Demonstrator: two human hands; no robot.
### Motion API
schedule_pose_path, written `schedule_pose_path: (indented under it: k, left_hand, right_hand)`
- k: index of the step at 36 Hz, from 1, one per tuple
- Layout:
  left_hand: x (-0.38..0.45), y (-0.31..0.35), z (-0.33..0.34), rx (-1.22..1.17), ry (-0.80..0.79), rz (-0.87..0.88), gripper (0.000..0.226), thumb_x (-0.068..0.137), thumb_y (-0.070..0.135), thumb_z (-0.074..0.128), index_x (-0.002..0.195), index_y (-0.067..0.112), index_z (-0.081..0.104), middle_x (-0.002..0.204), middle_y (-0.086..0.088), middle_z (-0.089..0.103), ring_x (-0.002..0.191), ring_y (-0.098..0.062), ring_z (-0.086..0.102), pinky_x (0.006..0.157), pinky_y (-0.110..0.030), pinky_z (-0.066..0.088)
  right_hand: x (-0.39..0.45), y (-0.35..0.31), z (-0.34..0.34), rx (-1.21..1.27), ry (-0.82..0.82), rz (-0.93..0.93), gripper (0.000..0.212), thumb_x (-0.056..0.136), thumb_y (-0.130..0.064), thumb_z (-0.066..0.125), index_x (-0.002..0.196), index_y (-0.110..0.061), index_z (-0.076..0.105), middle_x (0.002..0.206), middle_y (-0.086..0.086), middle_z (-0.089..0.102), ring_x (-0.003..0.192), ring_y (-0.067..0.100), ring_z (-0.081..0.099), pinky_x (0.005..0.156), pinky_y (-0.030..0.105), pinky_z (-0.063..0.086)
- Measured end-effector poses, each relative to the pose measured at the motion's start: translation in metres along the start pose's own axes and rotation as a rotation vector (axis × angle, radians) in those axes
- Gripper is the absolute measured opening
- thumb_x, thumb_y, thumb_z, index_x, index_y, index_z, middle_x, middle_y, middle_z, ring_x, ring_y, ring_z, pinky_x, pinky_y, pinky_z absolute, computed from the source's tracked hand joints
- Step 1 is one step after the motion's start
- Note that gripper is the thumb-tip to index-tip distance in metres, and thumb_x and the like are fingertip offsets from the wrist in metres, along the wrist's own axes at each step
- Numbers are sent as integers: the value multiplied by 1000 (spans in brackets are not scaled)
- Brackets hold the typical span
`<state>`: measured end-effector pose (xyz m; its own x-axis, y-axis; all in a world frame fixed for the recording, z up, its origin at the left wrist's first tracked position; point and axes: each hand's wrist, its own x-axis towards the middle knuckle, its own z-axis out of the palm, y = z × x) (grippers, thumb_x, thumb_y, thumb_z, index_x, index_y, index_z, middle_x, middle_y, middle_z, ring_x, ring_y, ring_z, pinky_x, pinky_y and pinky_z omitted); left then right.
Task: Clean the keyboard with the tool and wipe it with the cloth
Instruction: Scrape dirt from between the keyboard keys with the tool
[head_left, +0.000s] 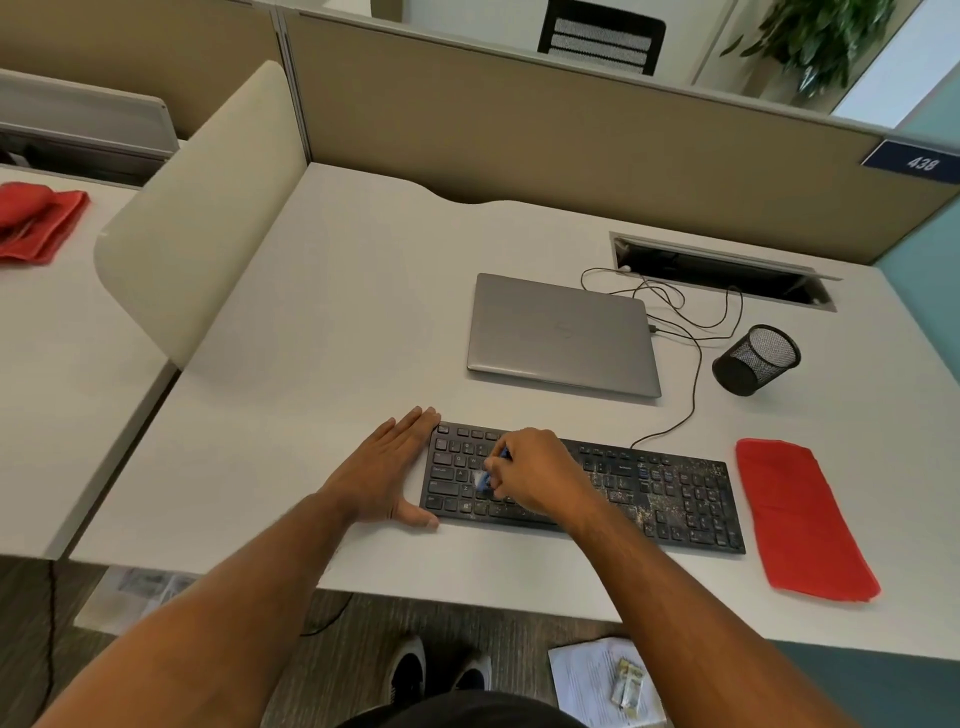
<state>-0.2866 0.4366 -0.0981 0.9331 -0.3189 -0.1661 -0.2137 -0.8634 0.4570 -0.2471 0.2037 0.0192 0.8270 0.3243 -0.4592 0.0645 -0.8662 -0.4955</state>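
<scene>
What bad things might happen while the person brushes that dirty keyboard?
1. The right hand works the small blue brush over the keyboard, where crumbs lie thick on its right half; they may scatter onto the desk or red cloth.
2. The left hand only rests flat at the keyboard's left end, so hard strokes might slide it.
3. Its cable runs by the mesh pen cup; a tug might tip it.

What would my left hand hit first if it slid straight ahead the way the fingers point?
Probably nothing soon. The left hand lies flat beside the keyboard, fingers pointing up-right across the bare desk. Farther on that line likely reaches the closed laptop, though depth is uncertain.
</scene>
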Motion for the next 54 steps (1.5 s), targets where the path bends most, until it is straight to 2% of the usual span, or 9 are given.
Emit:
schedule_pose_path:
  k: [7,11,21,28,34,37,45,48,54]
  left_hand:
    - [0,1,0,0,0,3,147,64,95,64,163,25,-21,171,6,-16,156,-7,-21,129,-33,-7]
    - [0,1,-1,0,7,10,147,65,95,64,163,25,-21,172,6,-15,157,-7,-21,128,-32,-9]
    - [-1,3,-2,-5,1,3,148,63,97,62,163,24,-19,172,6,-15,156,-7,-21,129,-34,-7]
    - [-1,2,-2,-4,0,0,147,64,96,63,163,25,-20,172,6,-15,156,-7,-20,128,-31,-9]
    - [0,3,-3,3,-3,-2,148,64,97,62,163,24,-20,172,6,-15,156,-7,-21,128,-31,-9]
    - [-1,3,-3,4,-5,3,148,64,96,62,163,25,-21,171,7,-16,156,-7,-21,128,-31,-10]
    - [0,3,-2,16,-4,-1,147,64,97,61,162,25,-22,171,7,-18,156,-7,-22,126,-28,-12]
    - [-1,3,-3,14,0,3,147,65,96,62,163,25,-21,171,7,-17,156,-6,-23,126,-27,-13]
    - [0,3,-4,4,-4,-3,146,65,94,64,163,26,-21,171,8,-18,155,-4,-24,127,-29,-12]
  right_hand:
    - [-2,-4,3,-2,98,-85,20,104,-25,56,113,-19,73,102,0,75,87,12,69,88,37,58]
    - [-7,-11,9,-182,73,-211,24,106,-29,50,112,-24,72,99,-2,72,78,11,60,72,30,49]
    - [-7,1,-14,-607,105,-207,11,94,-14,60,99,-16,70,89,3,73,76,22,66,77,39,58]
    - [-6,-17,-7,-341,87,-271,24,106,-26,50,112,-24,73,102,-3,74,77,13,60,73,32,50]
    - [-6,-1,-8,-476,49,-195,15,99,-17,57,106,-15,69,99,4,74,85,22,66,81,39,56]
    - [-5,9,-19,-564,45,-138,12,94,-13,58,97,-12,69,87,6,71,77,24,66,76,40,58]
    - [0,-3,-16,-263,44,-168,24,105,-27,49,114,-26,71,103,-6,73,70,4,53,68,27,45]
    - [-1,-3,-7,-299,35,-182,23,104,-26,51,116,-25,71,105,-3,73,73,8,56,72,30,49]
    - [2,8,-20,-514,79,-98,7,93,-17,63,93,-16,69,85,0,71,74,18,65,75,37,57]
